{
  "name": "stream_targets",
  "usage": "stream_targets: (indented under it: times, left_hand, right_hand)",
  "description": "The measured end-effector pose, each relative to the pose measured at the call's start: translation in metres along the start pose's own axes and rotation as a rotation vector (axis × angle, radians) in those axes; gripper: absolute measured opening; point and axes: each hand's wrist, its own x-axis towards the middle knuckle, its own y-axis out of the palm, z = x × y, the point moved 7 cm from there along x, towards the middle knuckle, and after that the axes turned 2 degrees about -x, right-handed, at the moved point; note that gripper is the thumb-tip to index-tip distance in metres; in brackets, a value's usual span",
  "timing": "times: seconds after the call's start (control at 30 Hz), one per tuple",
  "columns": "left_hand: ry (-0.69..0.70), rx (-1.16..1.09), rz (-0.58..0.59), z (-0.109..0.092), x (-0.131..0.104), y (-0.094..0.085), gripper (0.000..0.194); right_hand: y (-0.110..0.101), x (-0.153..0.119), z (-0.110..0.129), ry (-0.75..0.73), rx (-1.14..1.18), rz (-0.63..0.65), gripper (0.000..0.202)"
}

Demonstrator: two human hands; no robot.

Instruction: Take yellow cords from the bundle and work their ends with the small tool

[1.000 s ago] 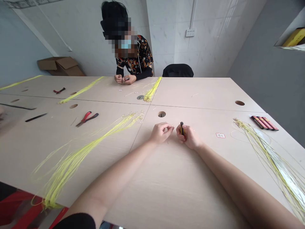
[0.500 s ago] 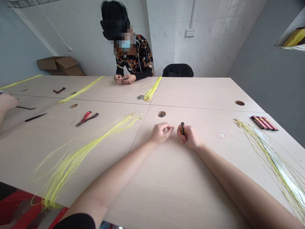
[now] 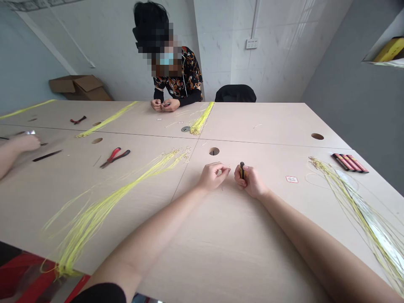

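Note:
My left hand [image 3: 214,174] rests on the table with thumb and forefinger pinched on the end of a thin thread [image 3: 229,166], which is very fine and hard to follow. Close to its right, my right hand [image 3: 251,181] is closed round a small black-and-yellow tool [image 3: 242,170] that stands upright in the fist; its kind is not clear, as the fingers cover its lower part. A small gap separates the two hands. To the left of them lies a long bundle of yellow threads [image 3: 126,189], its far ends spread out near my left hand.
Red-handled pliers [image 3: 114,158] and a dark stick-like tool [image 3: 47,155] lie left. At right are another thread bundle [image 3: 356,202], several red packs [image 3: 350,163] and a label [image 3: 292,179]. A co-worker [image 3: 176,80] sits opposite; another person's hand [image 3: 27,143] is at far left.
My own hands stay nearly still, holding as before. At the far left, the other person's hand has moved right and slightly downward in view.

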Motion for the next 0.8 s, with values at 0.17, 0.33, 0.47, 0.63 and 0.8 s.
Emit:
stream_targets:
  times: [0.17,0.33,0.47,0.63,0.8]
  left_hand:
    - [-0.007,-0.001,0.006,0.0009,-0.0002,0.0007,0.023]
    - [-0.004,0.000,0.004,0.0014,0.0000,0.0007,0.023]
    - [-0.001,-0.007,0.006,0.0005,0.0000,0.0008,0.023]
    - [-0.010,-0.008,0.005,0.0014,0.0001,0.0003,0.023]
    - [-0.039,-0.029,-0.014,0.0046,0.0013,-0.0018,0.026]
  right_hand:
    - [-0.0013,0.0001,-0.0011,-0.009,0.007,0.009,0.031]
    - [0.0005,0.0006,-0.0013,-0.017,0.012,0.047,0.031]
    - [-0.0007,0.0012,-0.0035,0.001,0.038,0.039,0.031]
    - [0.0003,0.0003,-0.0014,-0.002,0.019,0.055,0.033]
    - [0.0022,0.0002,-0.0027,0.002,-0.002,0.095,0.036]
